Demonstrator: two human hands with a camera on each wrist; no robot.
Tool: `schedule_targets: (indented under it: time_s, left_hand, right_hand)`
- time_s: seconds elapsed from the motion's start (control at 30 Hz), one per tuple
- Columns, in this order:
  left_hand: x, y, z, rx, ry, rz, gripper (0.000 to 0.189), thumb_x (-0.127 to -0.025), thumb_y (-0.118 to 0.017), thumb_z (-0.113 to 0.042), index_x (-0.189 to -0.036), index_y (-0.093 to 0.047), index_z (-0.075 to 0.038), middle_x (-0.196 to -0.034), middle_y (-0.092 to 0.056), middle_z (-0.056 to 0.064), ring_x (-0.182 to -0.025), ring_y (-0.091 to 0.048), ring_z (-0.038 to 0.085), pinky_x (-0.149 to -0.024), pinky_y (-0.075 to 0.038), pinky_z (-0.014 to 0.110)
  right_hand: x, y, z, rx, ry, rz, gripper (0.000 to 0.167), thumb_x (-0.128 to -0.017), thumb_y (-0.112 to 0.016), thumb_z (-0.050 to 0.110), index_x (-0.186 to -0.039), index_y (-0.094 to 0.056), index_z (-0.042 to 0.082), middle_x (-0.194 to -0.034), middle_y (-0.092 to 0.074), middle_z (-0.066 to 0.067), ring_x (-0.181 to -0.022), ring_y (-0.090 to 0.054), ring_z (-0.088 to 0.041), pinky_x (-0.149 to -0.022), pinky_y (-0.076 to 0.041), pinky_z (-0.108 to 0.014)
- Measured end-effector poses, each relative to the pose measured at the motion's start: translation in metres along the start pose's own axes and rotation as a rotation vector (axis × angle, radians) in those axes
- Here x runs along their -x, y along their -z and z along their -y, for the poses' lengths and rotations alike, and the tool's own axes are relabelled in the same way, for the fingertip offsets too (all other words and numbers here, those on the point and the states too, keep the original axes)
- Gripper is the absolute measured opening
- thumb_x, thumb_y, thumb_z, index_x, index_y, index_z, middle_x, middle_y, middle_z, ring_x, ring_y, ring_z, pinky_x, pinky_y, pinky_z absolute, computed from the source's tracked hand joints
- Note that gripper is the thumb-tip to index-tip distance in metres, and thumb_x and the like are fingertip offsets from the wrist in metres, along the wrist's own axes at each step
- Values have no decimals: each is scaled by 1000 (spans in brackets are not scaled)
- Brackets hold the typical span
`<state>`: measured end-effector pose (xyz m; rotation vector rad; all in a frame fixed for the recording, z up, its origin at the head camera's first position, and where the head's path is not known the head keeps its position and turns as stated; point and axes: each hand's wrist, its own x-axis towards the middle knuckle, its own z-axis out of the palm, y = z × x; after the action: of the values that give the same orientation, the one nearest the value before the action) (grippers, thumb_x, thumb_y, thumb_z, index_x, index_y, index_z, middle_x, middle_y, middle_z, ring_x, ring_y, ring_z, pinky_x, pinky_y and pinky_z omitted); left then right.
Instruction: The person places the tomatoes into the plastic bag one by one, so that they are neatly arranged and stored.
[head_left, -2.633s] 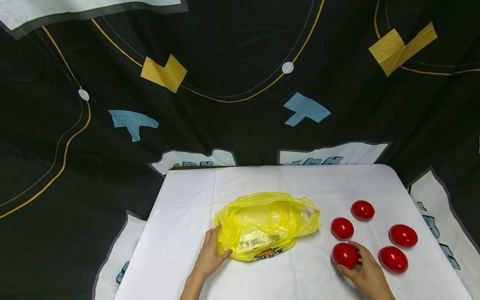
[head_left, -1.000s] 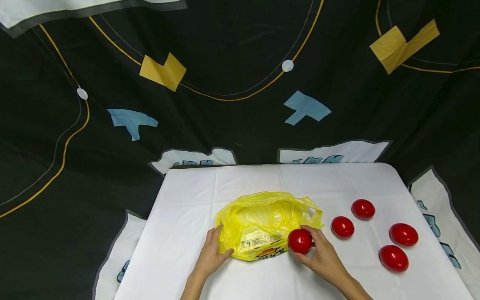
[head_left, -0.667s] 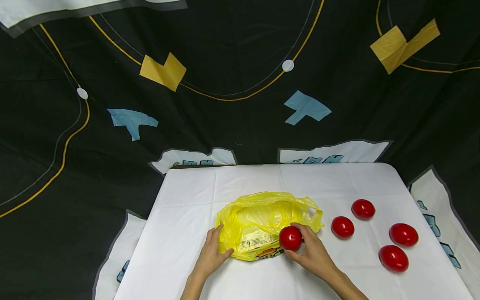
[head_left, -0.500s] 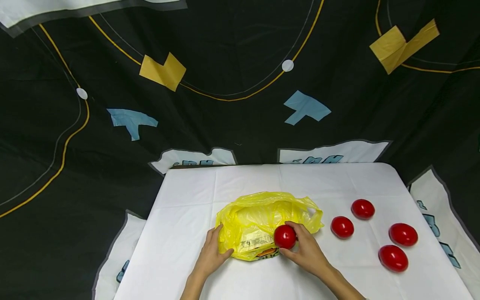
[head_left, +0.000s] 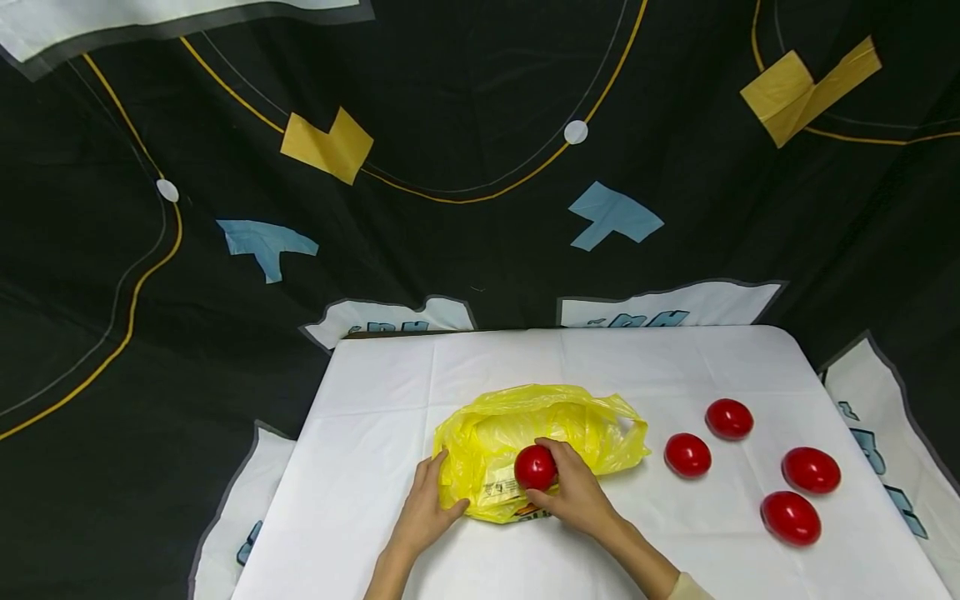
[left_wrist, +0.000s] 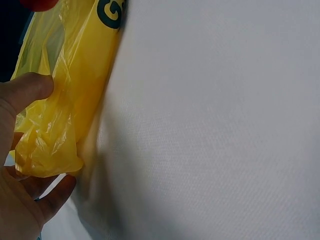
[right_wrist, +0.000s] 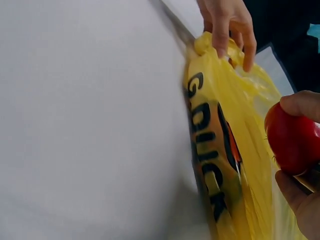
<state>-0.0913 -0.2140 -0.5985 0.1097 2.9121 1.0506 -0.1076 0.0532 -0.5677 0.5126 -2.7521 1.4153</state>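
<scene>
A crumpled yellow plastic bag (head_left: 480, 442) with dark printing lies on the white table, its mouth facing the far side. My left hand (head_left: 426, 510) holds its left end; in the left wrist view the thumb (left_wrist: 35, 89) lies on the film and the fingers reach around the end. My right hand (head_left: 573, 492) grips a shiny red tomato (head_left: 536, 467) between thumb and fingers, over the front middle of the bag. In the right wrist view the tomato (right_wrist: 290, 137) is beside the bag's opening, above the film. Part of the tomato is hidden by the fingers.
Several more red tomatoes (head_left: 687, 455) lie on the right part of the table (head_left: 375, 392), spaced apart. A black printed cloth (head_left: 450, 258) hangs behind the table and around its sides.
My right hand picked up the nearest tomato on the right and carried it left, from beside the bag to over its front middle. My left hand stays on the bag's left end.
</scene>
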Motion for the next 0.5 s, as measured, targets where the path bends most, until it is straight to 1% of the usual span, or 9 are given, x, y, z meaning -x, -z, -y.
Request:
schedule_targets:
  time_s: [0.2,0.3,0.5]
  left_hand:
    - [0,-1,0,-1,-25,-13,89,-75,-81,-27,-145,-31,-5,-135,-38,15,-123,-45,37,-100,-41,52]
    - [0,-1,0,3,-15,-9,89,-75,-81,-27,-146,-31,-5,-135,-38,14,-123,-45,36,-101,-40,51]
    - [-1,0,-1,0,5,3,89,-75,-81,-28,-146,-31,-6,-136,-38,14,-124,-44,35,-103,-39,49]
  right_hand:
    - [-6,-14,2,0,35,45,69,-74,-81,21,-131,-47,4,-120,-53,-11,-106,-56,-27,-82,-54,-40]
    - [-9,-20,2,7,39,62,69,-75,-80,22,-132,-46,4,-121,-53,-11,-107,-56,-27,-84,-53,-42]
    - [-13,-29,-1,17,42,67,70,-75,-80,21,-133,-45,4,-122,-53,-12,-108,-55,-28,-85,-53,-44]
